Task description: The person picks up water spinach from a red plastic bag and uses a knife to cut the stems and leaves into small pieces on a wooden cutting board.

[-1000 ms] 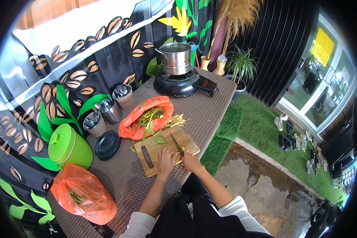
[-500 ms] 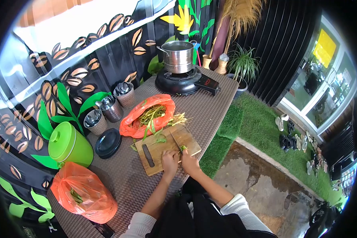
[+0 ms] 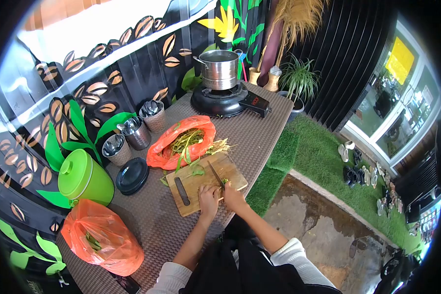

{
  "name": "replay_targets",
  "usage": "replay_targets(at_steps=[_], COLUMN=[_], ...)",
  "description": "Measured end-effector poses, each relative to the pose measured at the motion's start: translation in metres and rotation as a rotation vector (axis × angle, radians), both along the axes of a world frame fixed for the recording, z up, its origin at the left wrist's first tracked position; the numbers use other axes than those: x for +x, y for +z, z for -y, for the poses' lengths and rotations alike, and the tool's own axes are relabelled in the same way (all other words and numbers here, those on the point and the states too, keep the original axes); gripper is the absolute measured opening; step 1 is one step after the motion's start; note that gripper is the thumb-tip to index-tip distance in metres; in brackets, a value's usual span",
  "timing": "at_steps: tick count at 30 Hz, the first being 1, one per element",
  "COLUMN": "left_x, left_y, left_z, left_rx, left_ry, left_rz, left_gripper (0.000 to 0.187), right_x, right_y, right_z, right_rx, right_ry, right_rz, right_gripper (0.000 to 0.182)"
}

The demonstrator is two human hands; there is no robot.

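Observation:
On a wooden cutting board with a slot handle, my right hand is closed round a knife, its blade pointing away from me. Small chopped green pieces lie beside the blade. Close on the left, my left hand rests on the board with fingers bent and together; whatever is under them is hidden. Loose green leaves lie at the board's far side. Just beyond it sits an open orange plastic bag full of leafy green stems, with pale root ends sticking out.
A steel pot stands on a black portable stove at the far end. Along the wall are cutlery cups, dark plates and a green lidded container. Another orange bag stands near left. The table edge runs on my right.
The knife blade has shifted slightly and shows more plainly, as my right hand moves a little left. My left hand stays nearly in place on the board.

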State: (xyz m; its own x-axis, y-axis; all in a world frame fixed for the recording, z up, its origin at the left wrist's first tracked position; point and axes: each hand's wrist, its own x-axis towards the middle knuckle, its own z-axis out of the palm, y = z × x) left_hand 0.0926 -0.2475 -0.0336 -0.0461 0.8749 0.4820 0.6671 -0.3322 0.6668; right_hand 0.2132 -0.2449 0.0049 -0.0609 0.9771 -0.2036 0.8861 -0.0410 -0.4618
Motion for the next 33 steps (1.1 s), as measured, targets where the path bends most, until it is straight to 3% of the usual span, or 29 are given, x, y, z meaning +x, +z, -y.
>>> replay_targets(at_steps=[2,9,15,20,28,33], left_x=[0.000,-0.001,-0.003,-0.002,0.000,-0.002], left_y=[-0.002,0.002,0.004,-0.003,0.001,0.004], left_z=[-0.002,-0.002,-0.002,-0.004,-0.001,0.002], left_rx=[-0.012,-0.026,-0.043,-0.005,-0.029,-0.006], left_ry=[-0.003,-0.012,-0.011,0.018,0.043,-0.002], left_rz=[0.008,0.033,0.050,0.030,0.047,0.065], left_gripper=[0.008,0.008,0.007,0.007,0.008,0.010], right_x=[0.006,-0.011,0.010,-0.009,-0.002,-0.012], right_y=[0.006,0.001,0.009,0.003,0.005,-0.007], right_z=[-0.005,0.014,-0.002,0.021,0.015,0.024], right_rx=[0.000,-0.003,-0.039,-0.012,-0.050,0.068], right_ry=[0.087,-0.001,0.101,-0.001,0.063,-0.016], right_rz=[0.025,0.095,-0.091,0.042,-0.010,0.011], right_gripper=[0.025,0.029,0.032,0.035,0.030,0.040])
